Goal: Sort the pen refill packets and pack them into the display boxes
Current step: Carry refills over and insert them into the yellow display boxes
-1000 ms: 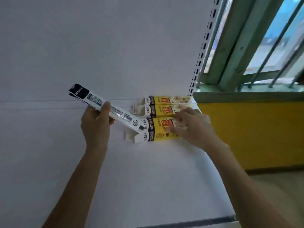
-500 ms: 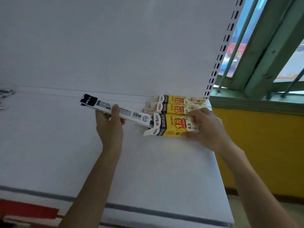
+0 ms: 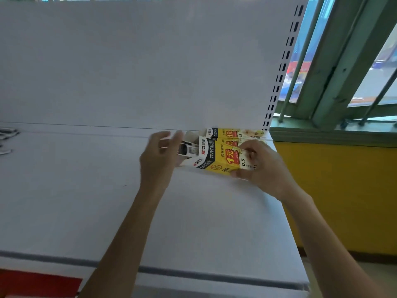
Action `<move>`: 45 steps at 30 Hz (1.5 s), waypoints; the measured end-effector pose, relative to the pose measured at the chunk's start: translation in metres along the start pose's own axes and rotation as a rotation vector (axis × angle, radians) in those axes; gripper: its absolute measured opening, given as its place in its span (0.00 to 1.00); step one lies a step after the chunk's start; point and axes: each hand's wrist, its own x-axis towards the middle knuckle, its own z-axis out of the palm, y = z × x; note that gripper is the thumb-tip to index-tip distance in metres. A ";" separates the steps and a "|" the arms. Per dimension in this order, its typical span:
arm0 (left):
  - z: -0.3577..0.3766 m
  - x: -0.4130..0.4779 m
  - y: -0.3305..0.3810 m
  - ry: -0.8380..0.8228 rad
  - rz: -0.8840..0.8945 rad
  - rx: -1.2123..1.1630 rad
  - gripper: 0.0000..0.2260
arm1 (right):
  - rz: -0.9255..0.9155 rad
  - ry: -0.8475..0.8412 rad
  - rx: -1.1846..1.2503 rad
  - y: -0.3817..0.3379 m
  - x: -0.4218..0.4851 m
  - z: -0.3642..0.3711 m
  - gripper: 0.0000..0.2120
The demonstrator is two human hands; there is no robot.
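Note:
Three yellow display boxes lie side by side at the back right of the white shelf. My right hand grips the nearest yellow display box at its right end, thumb below and fingers on top. Its left end is open, and the black-and-white tip of a pen refill packet sticks out of it. My left hand is at that open end with fingers spread and straight, against the packet's tip. Two more yellow boxes lie behind, against the back panel.
A white back panel rises behind the shelf, with a slotted upright at its right edge. A green-framed window and a yellow wall stand to the right. Loose dark items lie at the shelf's far left.
The packet that my left hand held out to the left has slid into the nearest box, only its tip showing. My left hand has let go and opened.

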 end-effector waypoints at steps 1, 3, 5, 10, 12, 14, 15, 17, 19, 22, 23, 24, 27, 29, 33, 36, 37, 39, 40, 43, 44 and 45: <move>-0.006 0.006 -0.003 0.059 0.010 -0.015 0.05 | 0.010 0.002 0.006 0.000 0.000 -0.001 0.30; -0.015 0.011 -0.007 0.044 0.074 0.074 0.03 | 0.022 0.002 0.000 -0.002 0.000 0.000 0.30; -0.017 0.009 -0.009 -0.104 0.161 0.232 0.08 | 0.019 -0.005 -0.014 -0.005 0.000 0.003 0.30; -0.010 0.002 -0.005 -0.247 0.177 0.306 0.07 | -0.035 -0.041 -0.081 -0.007 0.001 0.007 0.29; -0.013 0.004 -0.008 -0.150 0.191 0.243 0.04 | -0.022 -0.039 -0.071 -0.006 0.000 0.005 0.29; -0.012 0.004 -0.009 -0.252 0.249 0.359 0.05 | -0.019 -0.035 -0.104 -0.006 0.000 0.003 0.29; -0.010 0.004 -0.013 -0.349 0.280 0.453 0.06 | -0.022 -0.036 -0.155 -0.006 0.000 0.003 0.29; -0.008 0.004 -0.023 -0.447 0.346 0.626 0.10 | -0.020 -0.050 -0.297 -0.006 0.001 0.004 0.29; -0.011 0.004 -0.030 -0.425 0.353 0.703 0.11 | -0.015 -0.081 -0.404 -0.006 0.001 0.007 0.28; -0.023 0.001 -0.034 -0.361 0.365 0.754 0.08 | -0.056 -0.097 -0.418 -0.008 0.003 0.012 0.28; -0.030 0.000 -0.033 -0.333 0.372 0.772 0.08 | -0.084 -0.089 -0.374 -0.014 0.005 0.014 0.28; -0.038 -0.001 -0.031 -0.301 0.370 0.791 0.08 | -0.112 -0.081 -0.309 -0.024 0.008 0.017 0.28; -0.075 -0.012 -0.024 -0.204 0.338 0.835 0.11 | -0.267 -0.064 -0.091 -0.070 0.015 0.039 0.25; -0.110 -0.028 -0.022 -0.115 0.325 0.857 0.13 | -0.363 -0.109 0.023 -0.109 0.015 0.070 0.24; -0.192 -0.073 -0.024 0.153 0.174 0.971 0.14 | -0.565 -0.315 0.142 -0.180 -0.006 0.151 0.24; -0.249 -0.099 -0.026 0.302 0.056 1.057 0.14 | -0.678 -0.466 0.203 -0.227 -0.034 0.198 0.24; -0.266 -0.103 -0.026 0.341 0.036 1.065 0.13 | -0.710 -0.493 0.210 -0.240 -0.041 0.210 0.24; -0.296 -0.108 -0.028 0.398 0.012 1.075 0.13 | -0.761 -0.522 0.218 -0.266 -0.050 0.236 0.24; -0.311 -0.107 -0.030 0.416 0.011 1.082 0.13 | -0.778 -0.528 0.220 -0.279 -0.052 0.249 0.24; -0.360 -0.095 -0.037 0.436 0.006 1.109 0.17 | -0.805 -0.517 0.208 -0.316 -0.052 0.289 0.25; -0.378 -0.088 -0.041 0.433 0.009 1.109 0.16 | -0.806 -0.506 0.209 -0.328 -0.051 0.303 0.24; -0.395 -0.081 -0.044 0.424 0.014 1.104 0.14 | -0.805 -0.492 0.210 -0.340 -0.049 0.317 0.24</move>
